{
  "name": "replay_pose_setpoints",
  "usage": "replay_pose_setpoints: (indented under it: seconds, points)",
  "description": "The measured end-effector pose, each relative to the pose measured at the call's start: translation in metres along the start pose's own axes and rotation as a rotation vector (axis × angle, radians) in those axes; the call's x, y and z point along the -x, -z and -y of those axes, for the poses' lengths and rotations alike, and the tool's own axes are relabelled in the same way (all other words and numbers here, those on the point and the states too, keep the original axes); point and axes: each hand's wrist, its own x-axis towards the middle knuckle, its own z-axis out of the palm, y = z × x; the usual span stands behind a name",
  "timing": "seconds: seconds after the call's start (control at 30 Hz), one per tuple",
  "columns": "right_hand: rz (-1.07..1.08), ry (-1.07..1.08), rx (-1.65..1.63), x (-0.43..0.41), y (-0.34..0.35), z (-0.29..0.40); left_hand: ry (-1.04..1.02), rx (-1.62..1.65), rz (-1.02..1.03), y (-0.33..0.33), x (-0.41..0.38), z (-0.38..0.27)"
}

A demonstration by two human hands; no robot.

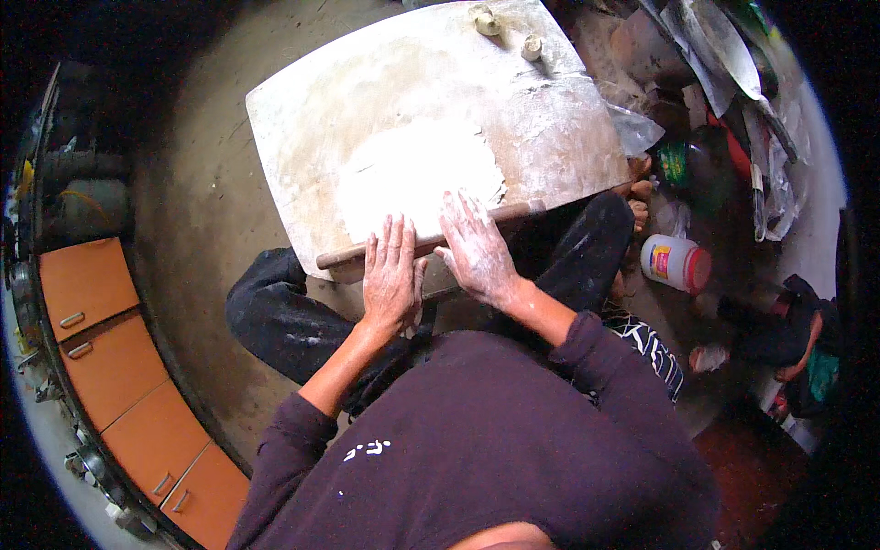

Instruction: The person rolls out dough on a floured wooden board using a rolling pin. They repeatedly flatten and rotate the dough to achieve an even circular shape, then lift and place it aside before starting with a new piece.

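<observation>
A wooden rolling pin (344, 256) lies along the near edge of a floured board (302, 89), in front of my body. My left hand (392, 275) rests flat on the pin, left of its middle, fingers pointing away from me. My right hand (478, 251), dusted with flour, lies across the pin farther right, its fingertips over the dough. Beyond the pin spreads a flat white sheet of dough (426, 165) with a ragged right edge; glare hides its surface detail. Two small pale lumps, perhaps dough, (487, 24) (531, 47) sit at the board's far right.
A plastic jar with a red lid (665, 262) lies on the floor at the right, near plastic bags (632, 129) and a dark bottle with a green label (677, 163). Orange cabinets (117, 364) line the left side. Bare toes show beside the board's right edge.
</observation>
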Motion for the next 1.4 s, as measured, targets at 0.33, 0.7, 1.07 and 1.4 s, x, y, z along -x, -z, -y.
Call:
replay_pose_setpoints:
  seconds: [0.33,0.7,1.07,1.4]
  points:
    - [-0.353,-0.042,0.333,-0.202,-0.025,-0.095,0.242,-0.150,-0.281,-0.008,-0.181,0.112]
    - [0.046,-0.115,0.222,-0.028,-0.013,-0.041,-0.037,-0.193,-0.074,-0.016,-0.034,0.050]
    - [-0.083,0.278,0.177,-0.122,0.001,-0.096,-0.041,-0.081,-0.069,0.022,-0.108,0.101]
    - [-0.001,0.113,0.212,-0.058,0.003,-0.082,-0.017,-0.194,-0.031,-0.012,-0.058,0.076]
